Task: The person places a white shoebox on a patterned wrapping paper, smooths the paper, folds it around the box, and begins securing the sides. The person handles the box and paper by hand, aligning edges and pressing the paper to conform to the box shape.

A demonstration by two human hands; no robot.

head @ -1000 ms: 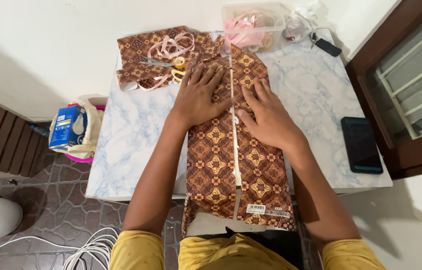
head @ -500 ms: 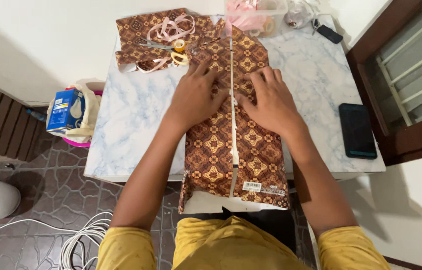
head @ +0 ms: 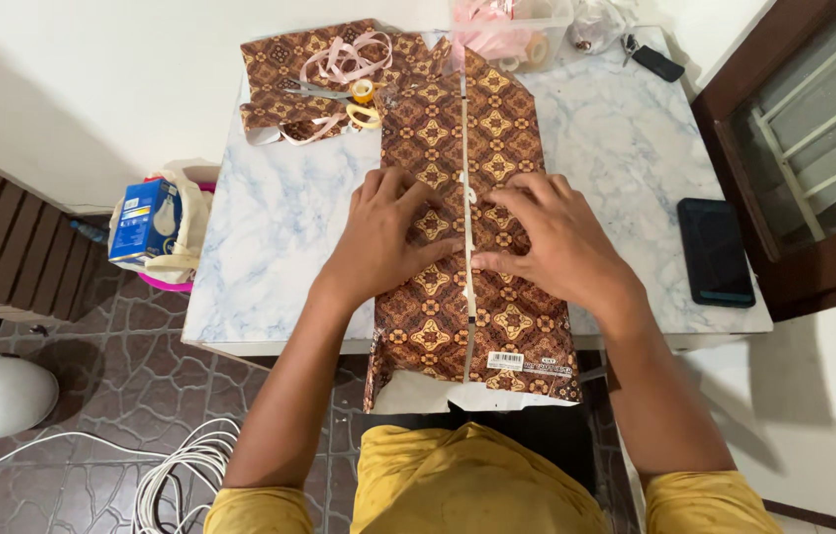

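Observation:
A long parcel wrapped in brown patterned paper [head: 458, 129] lies lengthwise on the marble-look table [head: 270, 247], its near end hanging over the front edge. A taped seam [head: 467, 326] runs down its middle. My left hand [head: 383, 237] lies flat on the paper just left of the seam, fingers spread. My right hand [head: 552, 237] presses flat on the right side, fingertips at the seam. Neither hand grips anything.
Yellow-handled scissors [head: 344, 99], pink ribbon [head: 344, 54] and spare patterned paper [head: 279, 84] lie at the back left. A clear plastic box [head: 512, 30] stands at the back. A dark phone [head: 717, 252] lies at right. A bag with a blue box [head: 146, 222] and white cables [head: 181, 475] sit on the floor.
Both hands have slid along the parcel toward me, from its far part to its middle, staying flat on either side of the seam. The camera view shifted slightly.

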